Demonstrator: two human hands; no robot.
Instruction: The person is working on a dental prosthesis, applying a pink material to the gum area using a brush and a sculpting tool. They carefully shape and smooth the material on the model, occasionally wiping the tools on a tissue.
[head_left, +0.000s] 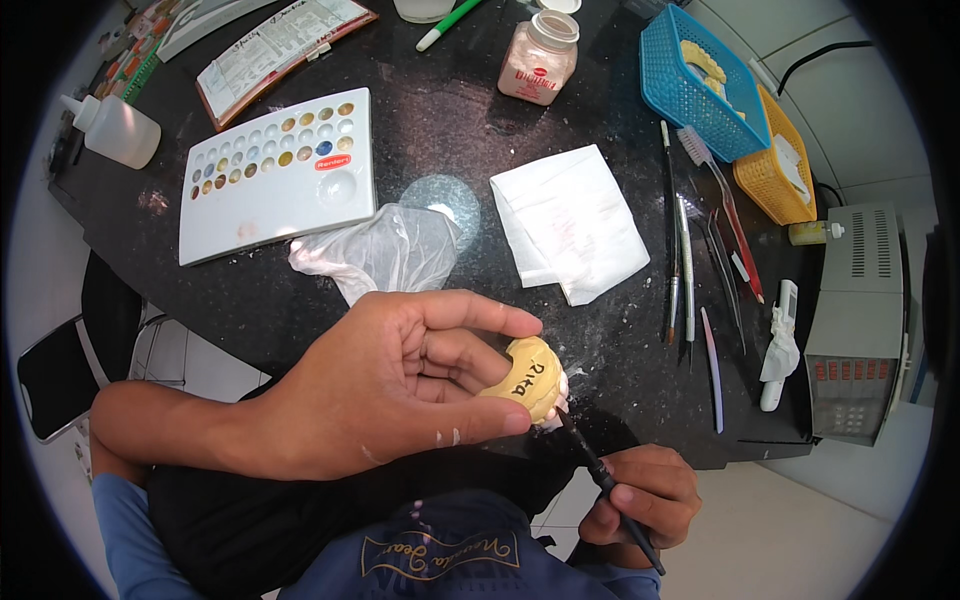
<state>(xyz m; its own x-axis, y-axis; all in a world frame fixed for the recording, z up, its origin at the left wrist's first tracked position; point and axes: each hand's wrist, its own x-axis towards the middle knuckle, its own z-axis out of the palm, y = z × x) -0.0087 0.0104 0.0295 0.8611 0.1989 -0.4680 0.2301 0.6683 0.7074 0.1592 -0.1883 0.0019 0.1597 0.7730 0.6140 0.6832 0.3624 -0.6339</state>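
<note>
My left hand (pixel 350 395) grips a yellow plaster dental cast (pixel 535 376) between thumb and fingers, just above the table's near edge. Handwriting marks the cast's base, which faces up. Pale teeth (pixel 562 392) show along its right rim, and the rest of them are hidden beneath. Pinched in my right hand (pixel 648 495) is a slim black pen-shaped tool (pixel 592 462). It slants up to the left, and its pointed tip meets the teeth or lies right beside them. I cannot make out whether the tip is bristle or metal.
Beyond my hands on the black table (pixel 440 110) lie a white palette (pixel 275 205), a plastic bag (pixel 385 250) and a folded tissue (pixel 570 222). A powder jar (pixel 540 62) stands farther back. Brushes and tweezers (pixel 722 270), a blue basket (pixel 700 95) and a grey box-shaped device (pixel 858 325) occupy the right.
</note>
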